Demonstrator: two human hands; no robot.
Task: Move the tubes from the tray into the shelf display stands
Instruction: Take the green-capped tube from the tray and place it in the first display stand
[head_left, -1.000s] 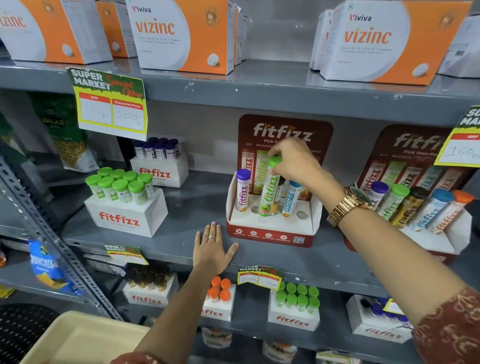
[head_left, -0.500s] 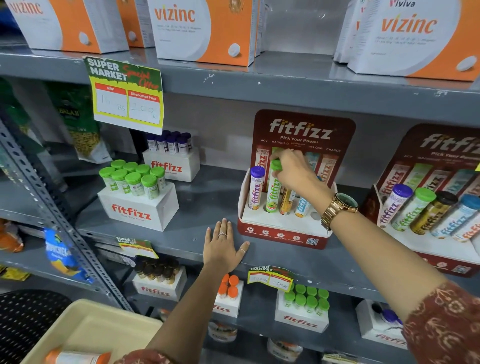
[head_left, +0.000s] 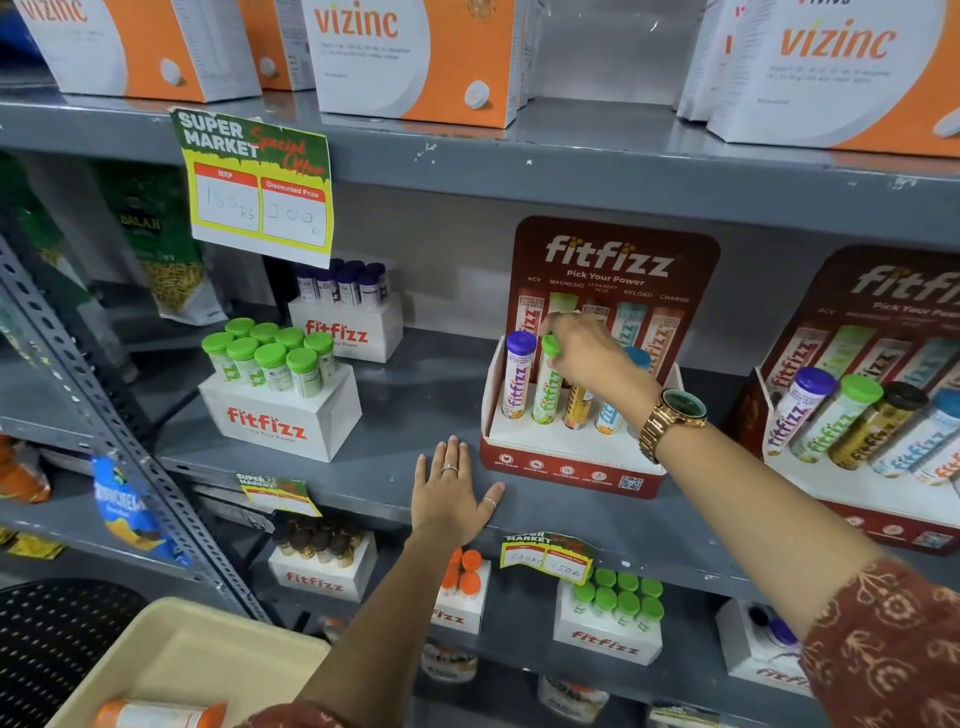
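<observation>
A red fitfizz display stand (head_left: 569, 470) sits on the middle shelf. In it stand a purple-capped tube (head_left: 517, 382), a green-capped tube (head_left: 546, 392), a gold tube (head_left: 577, 408) and a blue tube (head_left: 609, 413). My right hand (head_left: 587, 353) grips the green cap, with the tube seated upright in its slot. My left hand (head_left: 452, 493) lies flat on the shelf, fingers spread, left of the stand. The beige tray (head_left: 171, 660) shows at the bottom left with an orange-capped tube (head_left: 156, 714) lying in it.
A second red stand (head_left: 878, 499) full of tubes is at the right. White fitfizz boxes with green-capped (head_left: 275, 410) and dark-capped (head_left: 345, 327) tubes stand to the left. Vizinc boxes (head_left: 410, 57) line the top shelf. More boxes fill the shelf below.
My right hand lowered the green-capped tube from a tilt into its slot in the stand. The view dropped, bringing the tray's orange-capped tube into sight. My left hand stayed flat.
</observation>
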